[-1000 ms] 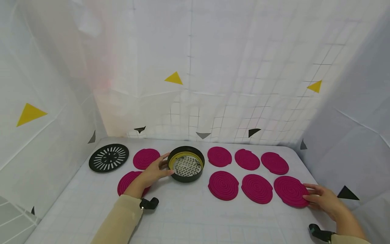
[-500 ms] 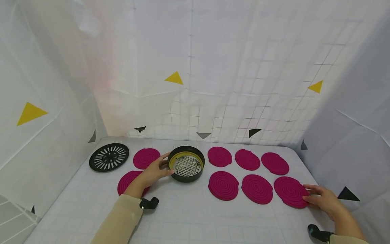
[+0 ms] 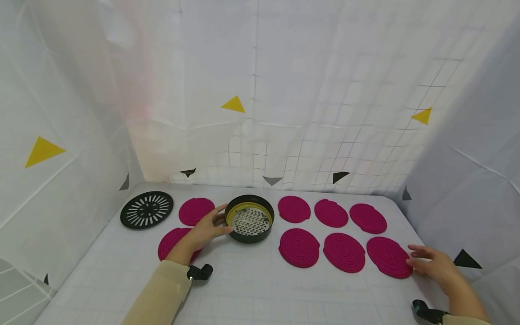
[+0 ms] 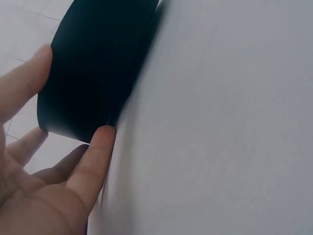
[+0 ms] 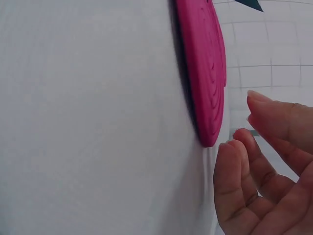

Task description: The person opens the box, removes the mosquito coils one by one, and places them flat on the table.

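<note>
A dark round bowl [image 3: 270, 232] with a yellow ring and a metal grater disc [image 3: 251, 221] stands at the back middle of the table. My left hand [image 3: 207, 231] touches its left side, thumb and fingers spread along the outer wall; the left wrist view shows fingertips against the dark wall [image 4: 93, 63]. On the right, a pink ridged round mat [image 3: 389, 257], like a coaster, lies flat. My right hand [image 3: 436, 268] is beside its right edge with loosely bent fingers; in the right wrist view a gap separates the fingertips [image 5: 227, 159] from the mat.
Several more pink mats [image 3: 298, 248] lie in two rows right of the bowl. Two others, one behind my left forearm [image 3: 172, 241] and one farther back [image 3: 196, 211], lie to its left. A black slotted disc [image 3: 147, 210] is at the back left. White sheets hang around the table.
My right fingers, earlier on the front right pink mat's edge, have come away slightly to the right. My left hand stays at the bowl.
</note>
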A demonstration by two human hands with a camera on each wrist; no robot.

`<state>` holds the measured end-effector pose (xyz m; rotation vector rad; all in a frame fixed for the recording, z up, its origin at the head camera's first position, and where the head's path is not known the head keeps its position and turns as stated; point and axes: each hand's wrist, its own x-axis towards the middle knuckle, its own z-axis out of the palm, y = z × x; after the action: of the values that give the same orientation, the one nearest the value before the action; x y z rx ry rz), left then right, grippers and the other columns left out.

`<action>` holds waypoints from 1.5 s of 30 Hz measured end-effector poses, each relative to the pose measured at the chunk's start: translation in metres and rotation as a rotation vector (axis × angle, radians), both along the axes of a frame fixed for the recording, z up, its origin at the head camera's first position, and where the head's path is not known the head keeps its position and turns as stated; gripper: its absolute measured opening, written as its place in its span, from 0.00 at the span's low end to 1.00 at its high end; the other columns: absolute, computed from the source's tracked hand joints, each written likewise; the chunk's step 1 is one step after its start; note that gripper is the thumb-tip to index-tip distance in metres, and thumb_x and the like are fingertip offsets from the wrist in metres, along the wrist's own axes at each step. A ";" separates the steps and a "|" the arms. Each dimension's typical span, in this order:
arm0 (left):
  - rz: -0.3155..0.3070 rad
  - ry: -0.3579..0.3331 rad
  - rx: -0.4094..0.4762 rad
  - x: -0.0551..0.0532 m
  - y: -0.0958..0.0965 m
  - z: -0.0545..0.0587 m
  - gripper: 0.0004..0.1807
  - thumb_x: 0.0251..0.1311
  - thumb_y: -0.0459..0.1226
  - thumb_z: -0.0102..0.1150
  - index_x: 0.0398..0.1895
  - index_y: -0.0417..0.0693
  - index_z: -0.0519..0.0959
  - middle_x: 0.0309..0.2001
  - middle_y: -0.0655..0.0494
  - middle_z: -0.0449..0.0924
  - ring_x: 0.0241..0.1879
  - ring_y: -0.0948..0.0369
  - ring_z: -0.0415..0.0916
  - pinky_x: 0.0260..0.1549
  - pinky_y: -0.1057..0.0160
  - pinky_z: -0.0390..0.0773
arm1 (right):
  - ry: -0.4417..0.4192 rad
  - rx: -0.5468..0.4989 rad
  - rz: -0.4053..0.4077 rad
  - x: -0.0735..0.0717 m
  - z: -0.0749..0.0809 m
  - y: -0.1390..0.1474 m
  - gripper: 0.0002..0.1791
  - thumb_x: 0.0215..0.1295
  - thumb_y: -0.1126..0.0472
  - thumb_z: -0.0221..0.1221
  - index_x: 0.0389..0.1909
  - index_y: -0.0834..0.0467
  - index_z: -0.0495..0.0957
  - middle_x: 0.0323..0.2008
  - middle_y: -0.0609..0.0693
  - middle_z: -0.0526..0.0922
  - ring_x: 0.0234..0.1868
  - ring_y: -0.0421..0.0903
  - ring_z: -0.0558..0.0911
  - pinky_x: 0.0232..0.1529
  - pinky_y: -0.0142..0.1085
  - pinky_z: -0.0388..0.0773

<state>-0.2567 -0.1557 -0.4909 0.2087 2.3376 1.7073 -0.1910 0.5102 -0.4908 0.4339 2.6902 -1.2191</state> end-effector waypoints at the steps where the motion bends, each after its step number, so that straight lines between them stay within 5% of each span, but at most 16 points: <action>1: 0.001 0.000 0.003 0.000 0.000 0.000 0.47 0.58 0.41 0.72 0.78 0.64 0.57 0.73 0.45 0.64 0.74 0.47 0.58 0.69 0.39 0.57 | 0.006 -0.001 0.001 0.001 0.002 -0.001 0.47 0.59 0.53 0.72 0.70 0.73 0.59 0.61 0.79 0.64 0.38 0.42 0.83 0.36 0.34 0.84; 8: -0.007 0.011 0.030 0.000 0.001 0.001 0.47 0.59 0.41 0.72 0.78 0.60 0.57 0.73 0.43 0.63 0.72 0.46 0.60 0.68 0.40 0.60 | 0.020 0.023 0.044 0.006 0.022 -0.013 0.46 0.66 0.48 0.66 0.73 0.70 0.56 0.64 0.77 0.64 0.43 0.39 0.81 0.41 0.36 0.84; 16: 0.012 0.023 -0.003 0.002 -0.002 0.000 0.47 0.59 0.43 0.72 0.78 0.58 0.57 0.73 0.43 0.63 0.72 0.45 0.61 0.66 0.41 0.64 | 0.061 0.053 0.063 0.009 0.041 -0.036 0.44 0.70 0.43 0.60 0.73 0.70 0.56 0.64 0.75 0.64 0.54 0.62 0.79 0.49 0.48 0.83; 22: 0.041 0.048 -0.032 0.011 -0.008 0.007 0.43 0.62 0.44 0.69 0.78 0.53 0.59 0.72 0.41 0.65 0.70 0.44 0.64 0.62 0.45 0.71 | 0.117 0.098 0.068 0.015 0.057 -0.057 0.47 0.71 0.35 0.52 0.73 0.69 0.57 0.64 0.75 0.65 0.56 0.69 0.79 0.53 0.65 0.74; 30: 0.087 0.105 -0.115 0.026 -0.022 0.022 0.34 0.68 0.43 0.63 0.75 0.50 0.64 0.69 0.43 0.68 0.68 0.47 0.67 0.60 0.47 0.74 | 0.231 0.091 0.053 0.022 0.074 -0.084 0.41 0.74 0.37 0.50 0.72 0.66 0.61 0.63 0.73 0.67 0.52 0.69 0.80 0.49 0.67 0.74; 34: 0.106 0.142 -0.168 0.036 -0.033 0.026 0.33 0.68 0.46 0.62 0.73 0.48 0.66 0.66 0.43 0.72 0.66 0.47 0.69 0.58 0.48 0.76 | 0.306 0.120 0.049 0.024 0.080 -0.098 0.37 0.74 0.40 0.52 0.71 0.64 0.66 0.61 0.70 0.71 0.50 0.66 0.81 0.42 0.50 0.82; 39: 0.140 0.222 -0.240 0.048 -0.042 0.032 0.30 0.69 0.45 0.61 0.70 0.46 0.69 0.64 0.44 0.75 0.63 0.48 0.72 0.57 0.47 0.77 | 0.374 0.155 0.042 0.026 0.090 -0.115 0.32 0.75 0.43 0.53 0.68 0.62 0.70 0.58 0.67 0.73 0.41 0.47 0.83 0.32 0.29 0.78; 45: 0.213 0.363 -0.324 0.061 -0.050 0.040 0.25 0.69 0.43 0.61 0.66 0.46 0.72 0.60 0.46 0.78 0.58 0.51 0.77 0.54 0.48 0.78 | 0.456 0.175 0.052 0.028 0.096 -0.134 0.29 0.74 0.45 0.55 0.65 0.62 0.73 0.56 0.66 0.76 0.49 0.56 0.78 0.32 0.22 0.75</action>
<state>-0.1959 -0.2062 -0.4512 0.2332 2.9580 1.4406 -0.1633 0.3766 -0.3950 0.1102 3.1826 -1.1923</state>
